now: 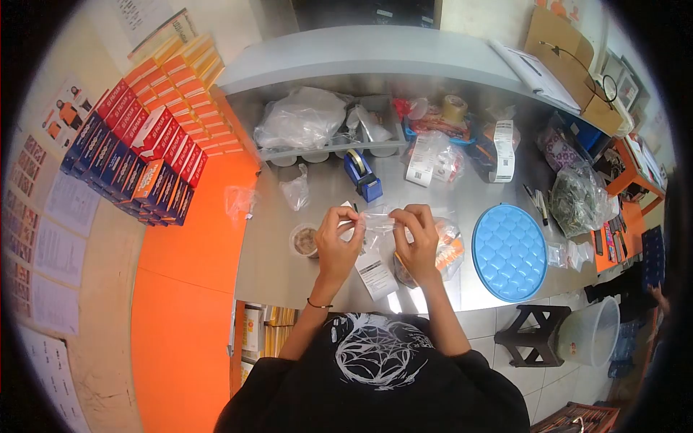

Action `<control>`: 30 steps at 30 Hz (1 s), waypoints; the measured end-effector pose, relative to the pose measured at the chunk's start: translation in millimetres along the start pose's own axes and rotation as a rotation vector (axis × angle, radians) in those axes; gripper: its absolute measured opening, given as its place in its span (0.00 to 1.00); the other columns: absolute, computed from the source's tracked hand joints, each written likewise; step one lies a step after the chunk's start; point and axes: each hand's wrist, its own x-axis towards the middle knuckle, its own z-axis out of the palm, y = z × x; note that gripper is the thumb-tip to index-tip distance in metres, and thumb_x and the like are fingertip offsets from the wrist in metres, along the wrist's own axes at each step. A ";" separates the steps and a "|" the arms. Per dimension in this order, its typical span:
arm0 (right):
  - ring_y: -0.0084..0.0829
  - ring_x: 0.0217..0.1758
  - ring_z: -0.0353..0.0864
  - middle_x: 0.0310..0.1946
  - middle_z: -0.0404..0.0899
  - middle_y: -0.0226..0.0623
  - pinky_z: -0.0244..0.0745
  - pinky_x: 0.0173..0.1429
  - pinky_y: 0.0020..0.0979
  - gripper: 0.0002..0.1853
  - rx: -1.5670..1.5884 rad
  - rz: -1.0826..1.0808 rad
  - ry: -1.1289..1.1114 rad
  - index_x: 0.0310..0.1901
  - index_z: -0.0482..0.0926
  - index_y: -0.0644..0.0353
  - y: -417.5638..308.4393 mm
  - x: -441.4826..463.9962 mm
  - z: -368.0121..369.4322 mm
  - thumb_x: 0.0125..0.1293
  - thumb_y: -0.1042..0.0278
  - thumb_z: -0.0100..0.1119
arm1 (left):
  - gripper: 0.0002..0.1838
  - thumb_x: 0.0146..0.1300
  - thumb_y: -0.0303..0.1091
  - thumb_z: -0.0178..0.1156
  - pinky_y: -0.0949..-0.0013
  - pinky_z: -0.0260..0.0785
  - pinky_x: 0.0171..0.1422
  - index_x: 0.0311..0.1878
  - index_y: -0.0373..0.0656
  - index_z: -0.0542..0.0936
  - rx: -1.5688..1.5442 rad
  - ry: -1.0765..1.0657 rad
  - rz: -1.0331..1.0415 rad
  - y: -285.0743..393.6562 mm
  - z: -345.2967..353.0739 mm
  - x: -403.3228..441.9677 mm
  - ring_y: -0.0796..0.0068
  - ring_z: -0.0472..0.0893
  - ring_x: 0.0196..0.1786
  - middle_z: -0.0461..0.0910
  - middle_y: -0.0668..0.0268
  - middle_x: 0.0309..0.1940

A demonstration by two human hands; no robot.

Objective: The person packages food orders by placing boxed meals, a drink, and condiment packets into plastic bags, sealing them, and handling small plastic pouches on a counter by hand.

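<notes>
Between my two hands a clear plastic piece (378,222) is stretched above the metal counter (328,189). My left hand (340,242) pinches its left end, with a thin dark-tipped stick-like item at the fingers. The right end is pinched by my right hand (416,242). Below the hands lies a white printed receipt (376,276). A clear bag with orange and white contents (449,249) rests beside and partly behind my right hand. Left of my left hand stands a round tub with brown contents (305,241). The blue tape dispenser (363,176) is beyond my hands.
A grey tray (375,145) holds plastic bags at the back. Bagged goods with receipts (430,160) stand back right. A round blue cushioned pad (510,252) lies at right. Stacked boxes (148,141) fill the left side. A black stool (532,335) stands below right.
</notes>
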 end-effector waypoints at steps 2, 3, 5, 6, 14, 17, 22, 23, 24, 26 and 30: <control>0.32 0.34 0.77 0.35 0.70 0.40 0.75 0.34 0.29 0.09 0.128 0.078 0.049 0.39 0.78 0.65 0.5 -6.7 9.0 0.56 0.83 0.58 | 0.08 0.57 0.22 0.63 0.73 0.77 0.39 0.37 0.34 0.74 -0.061 -0.009 -0.036 -2.1 4.8 -5.0 0.79 0.79 0.35 0.76 0.64 0.30; 0.32 0.34 0.77 0.35 0.70 0.40 0.75 0.34 0.29 0.09 0.130 0.075 0.046 0.39 0.78 0.65 -2.5 -8.0 12.0 0.56 0.83 0.58 | 0.09 0.57 0.23 0.64 0.74 0.77 0.38 0.39 0.34 0.75 -0.118 -0.019 -0.077 -2.1 5.4 -6.6 0.80 0.79 0.36 0.77 0.64 0.32; 0.30 0.39 0.78 0.35 0.71 0.38 0.78 0.37 0.28 0.07 0.279 0.203 0.123 0.37 0.78 0.65 -9.8 -11.5 19.1 0.57 0.83 0.59 | 0.09 0.57 0.24 0.64 0.74 0.77 0.38 0.39 0.33 0.75 -0.161 -0.020 -0.162 2.0 2.0 -7.7 0.81 0.79 0.36 0.77 0.63 0.32; 0.30 0.39 0.78 0.35 0.71 0.38 0.78 0.37 0.28 0.07 0.282 0.206 0.119 0.37 0.78 0.65 -13.3 -10.6 21.8 0.57 0.83 0.59 | 0.10 0.57 0.24 0.65 0.75 0.77 0.38 0.40 0.33 0.76 -0.207 -0.025 -0.246 3.6 0.3 -8.9 0.81 0.79 0.36 0.77 0.63 0.33; 0.29 0.36 0.78 0.34 0.73 0.38 0.77 0.36 0.27 0.09 0.331 0.288 -0.009 0.40 0.78 0.65 -17.7 -15.5 26.1 0.57 0.83 0.59 | 0.06 0.57 0.26 0.66 0.79 0.74 0.33 0.33 0.35 0.78 -0.003 0.020 -0.145 -8.4 -6.0 -15.1 0.84 0.79 0.33 0.81 0.64 0.33; 0.29 0.34 0.78 0.32 0.73 0.38 0.75 0.36 0.27 0.12 0.229 0.227 -0.024 0.42 0.78 0.64 -23.4 -19.4 31.8 0.56 0.85 0.57 | 0.04 0.58 0.23 0.63 0.80 0.72 0.33 0.35 0.34 0.78 -0.045 -0.004 -0.278 -9.8 -9.8 -16.8 0.84 0.78 0.34 0.80 0.64 0.35; 0.30 0.31 0.74 0.33 0.69 0.38 0.70 0.36 0.27 0.21 0.245 0.282 -0.091 0.50 0.79 0.60 -18.4 -23.8 30.7 0.55 0.87 0.52 | 0.09 0.58 0.18 0.60 0.79 0.72 0.36 0.42 0.34 0.76 -0.112 -0.088 -0.106 -9.6 -7.1 -20.4 0.84 0.77 0.37 0.78 0.64 0.36; 0.27 0.29 0.72 0.32 0.67 0.37 0.70 0.33 0.26 0.21 0.252 0.283 -0.113 0.53 0.78 0.59 -13.1 -24.9 32.6 0.58 0.86 0.49 | 0.10 0.57 0.20 0.61 0.77 0.73 0.37 0.43 0.35 0.75 -0.132 -0.115 -0.125 -6.7 -7.3 -21.3 0.81 0.78 0.36 0.79 0.64 0.35; 0.25 0.26 0.70 0.32 0.66 0.36 0.69 0.30 0.25 0.22 0.260 0.283 -0.134 0.55 0.78 0.58 -9.8 -24.8 33.4 0.60 0.86 0.47 | 0.12 0.56 0.22 0.63 0.76 0.74 0.37 0.43 0.35 0.74 -0.151 -0.143 -0.144 -5.2 -7.6 -22.2 0.79 0.79 0.36 0.79 0.64 0.35; 0.27 0.27 0.70 0.32 0.65 0.36 0.68 0.31 0.26 0.23 0.217 0.211 -0.253 0.56 0.77 0.57 -9.8 -21.1 31.4 0.60 0.85 0.47 | 0.13 0.56 0.21 0.62 0.76 0.74 0.36 0.44 0.35 0.73 -0.131 -0.158 -0.165 -16.2 -7.7 -24.9 0.78 0.78 0.35 0.77 0.65 0.33; 0.31 0.27 0.68 0.29 0.63 0.39 0.68 0.33 0.29 0.25 0.114 0.109 -0.438 0.58 0.74 0.54 -10.3 -14.6 25.7 0.58 0.84 0.50 | 0.10 0.58 0.20 0.60 0.77 0.73 0.31 0.40 0.35 0.70 0.233 -0.121 -0.015 -33.8 -14.4 -26.5 0.80 0.76 0.33 0.71 0.67 0.27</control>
